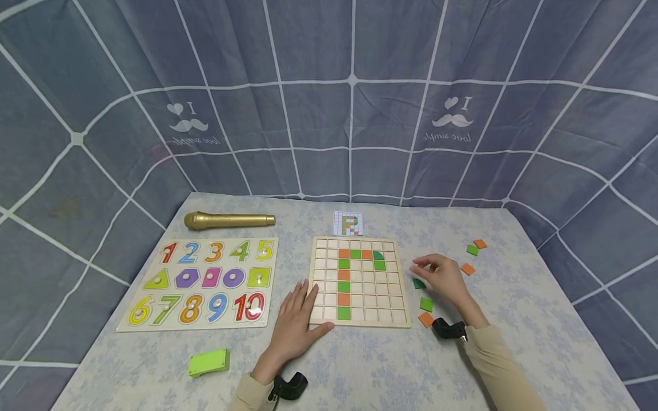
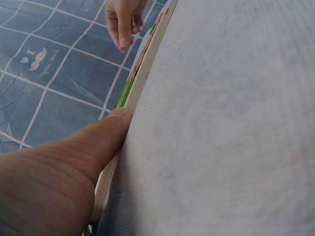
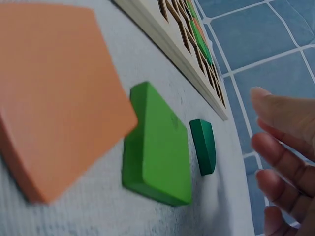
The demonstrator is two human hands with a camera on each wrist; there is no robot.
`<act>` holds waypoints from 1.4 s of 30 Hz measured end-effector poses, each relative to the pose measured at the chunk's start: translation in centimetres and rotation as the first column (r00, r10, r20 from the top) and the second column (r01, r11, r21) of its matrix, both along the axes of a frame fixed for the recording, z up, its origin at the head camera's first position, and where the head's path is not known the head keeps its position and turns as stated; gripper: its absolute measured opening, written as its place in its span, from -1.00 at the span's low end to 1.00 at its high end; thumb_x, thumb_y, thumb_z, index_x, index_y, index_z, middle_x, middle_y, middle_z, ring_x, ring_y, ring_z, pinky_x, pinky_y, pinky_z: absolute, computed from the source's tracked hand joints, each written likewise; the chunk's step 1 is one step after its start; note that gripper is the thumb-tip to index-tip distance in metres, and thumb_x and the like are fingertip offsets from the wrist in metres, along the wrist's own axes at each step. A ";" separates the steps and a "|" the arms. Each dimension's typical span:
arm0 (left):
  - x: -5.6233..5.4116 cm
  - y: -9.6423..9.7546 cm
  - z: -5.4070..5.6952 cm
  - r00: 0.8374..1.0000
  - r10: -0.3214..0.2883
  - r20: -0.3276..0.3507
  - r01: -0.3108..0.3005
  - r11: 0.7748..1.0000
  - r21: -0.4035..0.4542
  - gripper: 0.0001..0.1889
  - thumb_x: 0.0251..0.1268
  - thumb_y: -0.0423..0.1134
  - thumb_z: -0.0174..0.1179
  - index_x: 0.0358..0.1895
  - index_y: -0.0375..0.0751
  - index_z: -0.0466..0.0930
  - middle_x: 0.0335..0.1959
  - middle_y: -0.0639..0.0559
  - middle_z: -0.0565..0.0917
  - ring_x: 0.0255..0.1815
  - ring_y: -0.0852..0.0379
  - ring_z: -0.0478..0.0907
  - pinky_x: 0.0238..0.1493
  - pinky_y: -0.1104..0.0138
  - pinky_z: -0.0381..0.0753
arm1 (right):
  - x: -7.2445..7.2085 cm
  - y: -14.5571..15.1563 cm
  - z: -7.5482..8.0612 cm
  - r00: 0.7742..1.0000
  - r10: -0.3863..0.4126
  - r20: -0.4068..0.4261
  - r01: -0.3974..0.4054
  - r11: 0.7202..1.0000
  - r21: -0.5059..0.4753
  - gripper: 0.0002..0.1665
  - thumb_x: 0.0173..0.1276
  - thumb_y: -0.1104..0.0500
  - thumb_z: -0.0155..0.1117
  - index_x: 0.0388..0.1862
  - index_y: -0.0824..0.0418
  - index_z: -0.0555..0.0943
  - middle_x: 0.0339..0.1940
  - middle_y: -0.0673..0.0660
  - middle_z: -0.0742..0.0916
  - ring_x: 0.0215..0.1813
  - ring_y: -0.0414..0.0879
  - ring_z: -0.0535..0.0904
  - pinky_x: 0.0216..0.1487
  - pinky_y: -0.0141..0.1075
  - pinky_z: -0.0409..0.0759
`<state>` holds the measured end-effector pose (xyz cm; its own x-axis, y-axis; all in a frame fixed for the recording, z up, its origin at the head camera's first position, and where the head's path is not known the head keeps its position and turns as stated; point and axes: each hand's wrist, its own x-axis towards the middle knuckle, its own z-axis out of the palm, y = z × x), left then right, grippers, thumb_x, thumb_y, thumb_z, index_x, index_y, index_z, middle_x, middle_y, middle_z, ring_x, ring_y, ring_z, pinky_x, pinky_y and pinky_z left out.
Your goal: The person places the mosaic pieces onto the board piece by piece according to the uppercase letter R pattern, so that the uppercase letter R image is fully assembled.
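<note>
A wooden grid board (image 1: 377, 301) carries orange and green square tiles in a column and a top row, with a dark green rounded tile (image 1: 378, 255) at the row's right end. My left hand (image 1: 294, 321) lies with straight fingers at the board's lower left corner; its thumb (image 2: 101, 140) touches the near edge. Just right of the board hovers my right hand (image 1: 446, 279), fingers loosely bent and nothing visible between them. Under it lies another dark green rounded tile (image 3: 203, 147). A green square tile (image 3: 160, 147) and an orange one (image 3: 64, 98) lie nearer me.
More loose tiles (image 1: 472, 249) lie farther right. A pattern card (image 1: 348, 223) sits behind the board. At left are a number-and-shape puzzle board (image 1: 195, 290), a gold microphone (image 1: 231, 221) and a lime-green block (image 1: 208, 362). Patterned curtains (image 1: 319, 114) border the table.
</note>
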<state>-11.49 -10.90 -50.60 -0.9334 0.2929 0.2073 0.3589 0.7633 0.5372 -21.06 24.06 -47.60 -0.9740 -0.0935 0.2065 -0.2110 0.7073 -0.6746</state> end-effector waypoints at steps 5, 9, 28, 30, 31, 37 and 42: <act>0.0 0.0 -0.1 1.000 0.000 0.003 0.000 1.000 -0.002 -0.11 0.18 0.19 0.20 0.43 -0.33 0.15 0.45 -0.33 0.08 0.47 -0.21 -0.10 0.39 -0.01 -0.11 | 0.1 0.3 0.0 0.998 0.024 0.055 -0.024 1.000 0.010 -0.76 0.15 0.13 0.47 -0.25 0.24 0.73 -0.32 0.09 0.69 -0.48 -0.08 0.40 -0.58 -0.31 0.34; -0.1 0.0 -0.1 1.000 0.000 -0.003 0.000 1.000 -0.007 -0.10 0.18 0.19 0.20 0.44 -0.33 0.15 0.45 -0.33 0.08 0.47 -0.21 -0.10 0.39 -0.01 -0.11 | 0.1 0.6 0.0 0.995 0.033 0.099 -0.034 0.999 0.010 -0.74 0.12 0.13 0.48 -0.24 0.25 0.73 -0.36 0.06 0.67 -0.48 -0.07 0.37 -0.58 -0.31 0.33; -0.1 -0.1 -0.2 1.000 -0.004 0.002 0.004 1.000 -0.006 -0.11 0.19 0.19 0.19 0.44 -0.33 0.15 0.45 -0.32 0.08 0.47 -0.21 -0.10 0.39 -0.02 -0.11 | 0.5 1.2 0.0 0.972 0.096 0.214 -0.114 0.991 0.076 -0.66 0.06 0.16 0.52 -0.19 0.29 0.73 -0.39 0.03 0.62 -0.49 -0.09 0.32 -0.51 -0.28 0.29; -0.1 -0.1 -0.2 1.000 -0.004 0.002 0.004 1.000 -0.001 -0.11 0.19 0.19 0.19 0.44 -0.33 0.15 0.45 -0.32 0.08 0.47 -0.21 -0.11 0.39 -0.02 -0.11 | 0.6 1.2 0.1 0.972 0.103 0.210 -0.122 0.989 0.083 -0.67 0.06 0.17 0.51 -0.19 0.29 0.73 -0.41 0.02 0.62 -0.51 -0.09 0.31 -0.52 -0.29 0.28; -0.1 -0.1 -0.3 1.000 -0.004 0.001 0.004 1.000 0.000 -0.11 0.19 0.19 0.19 0.44 -0.33 0.15 0.45 -0.32 0.08 0.47 -0.21 -0.10 0.38 -0.02 -0.11 | 0.7 1.1 0.2 0.972 0.106 0.208 -0.126 0.988 0.088 -0.68 0.07 0.17 0.51 -0.20 0.29 0.73 -0.41 0.02 0.61 -0.51 -0.10 0.30 -0.53 -0.30 0.28; 0.0 -0.1 -0.2 1.000 -0.004 -0.002 0.004 1.000 0.001 -0.11 0.18 0.19 0.20 0.44 -0.33 0.15 0.45 -0.32 0.07 0.47 -0.21 -0.11 0.39 -0.02 -0.11 | 1.0 0.7 0.5 0.977 0.114 0.181 -0.138 0.982 0.129 -0.78 0.09 0.22 0.49 -0.28 0.28 0.73 -0.47 0.00 0.59 -0.54 -0.12 0.33 -0.54 -0.29 0.33; 0.0 -0.1 -0.3 1.000 -0.004 0.007 0.004 1.000 0.001 -0.11 0.19 0.20 0.19 0.44 -0.33 0.15 0.45 -0.31 0.07 0.48 -0.20 -0.11 0.39 -0.01 -0.12 | 1.2 0.3 1.1 0.976 0.111 0.187 -0.143 0.976 0.166 -0.85 0.08 0.22 0.49 -0.39 0.18 0.66 -0.47 -0.03 0.59 -0.50 -0.13 0.38 -0.49 -0.25 0.37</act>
<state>-11.47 -11.03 -50.88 -0.9336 0.2966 0.2012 0.3584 0.7614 0.5402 -19.89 24.40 -46.53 -0.9711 -0.2387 0.0025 -0.1966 0.7940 -0.5752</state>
